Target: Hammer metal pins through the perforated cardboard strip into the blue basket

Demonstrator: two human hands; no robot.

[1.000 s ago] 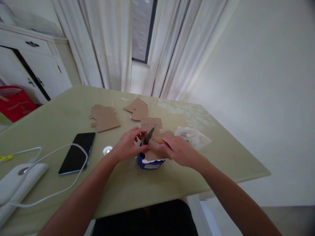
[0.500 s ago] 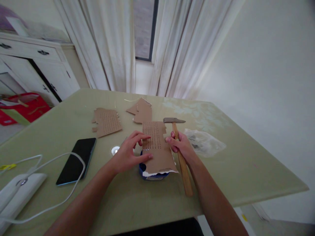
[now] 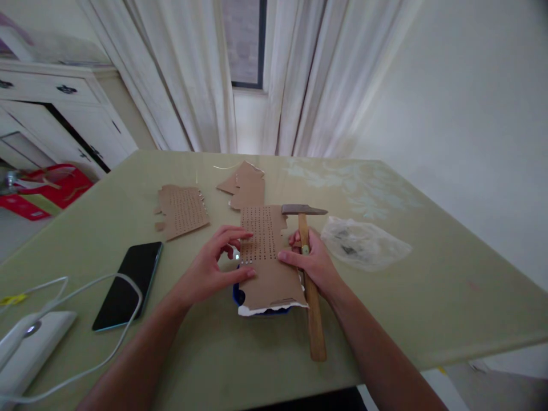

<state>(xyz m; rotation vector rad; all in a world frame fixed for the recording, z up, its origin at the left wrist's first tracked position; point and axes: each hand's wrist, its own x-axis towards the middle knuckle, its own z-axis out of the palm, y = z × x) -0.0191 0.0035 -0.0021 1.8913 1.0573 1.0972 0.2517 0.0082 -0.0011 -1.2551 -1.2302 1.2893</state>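
A torn brown cardboard piece (image 3: 268,268) with rows of small holes lies over a blue box (image 3: 238,295) on the green table (image 3: 214,348). My left hand (image 3: 212,267) rests on the cardboard's left edge, fingers bent, thumb and fingertips pressing it down. My right hand (image 3: 314,260) is wrapped round the wooden handle of a hammer (image 3: 309,268), whose metal head points away from me just above the cardboard's right side. The handle's end sticks out toward me past my wrist.
Two more torn cardboard pieces (image 3: 182,210) (image 3: 245,187) lie farther back. A black phone (image 3: 128,282) and a white cable (image 3: 77,319) with a white device (image 3: 25,342) sit at the left. A crumpled clear plastic bag (image 3: 363,244) lies right of the hammer. A white cabinet (image 3: 55,108) stands at the back left.
The hammer has swung from lying across the cardboard to upright beside its right edge, then dropped slightly. My left hand stays on the cardboard. The camera view has shifted.
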